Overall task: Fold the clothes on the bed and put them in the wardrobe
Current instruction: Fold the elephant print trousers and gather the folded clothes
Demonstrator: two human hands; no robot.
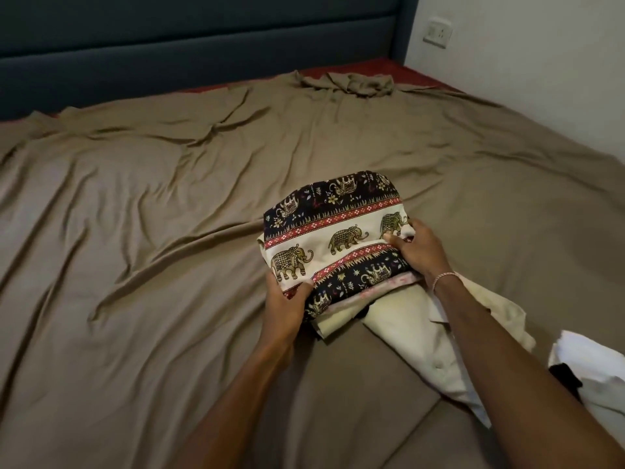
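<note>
Folded elephant-print cloth (pixel 334 231) lies on the bed (pixel 135 231) right in front of you, near edge overlapping a cream shirt (pixel 406 333). Long axis runs L-R w/ a slight tilt. Your left hand (pixel 287 299) pinches the near-left corner, thumb on top; right hand (pixel 416 248) curls over the right end. Both equally near. Wardrobe not in view, so prob lift level, then turn.

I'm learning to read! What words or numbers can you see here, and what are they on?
None: no readable words or numbers anywhere.
The elephant cloth, gripped by the left hand and right hand, carries only elephant and flower pictures.
The wall socket is too small to show any marking.
</note>
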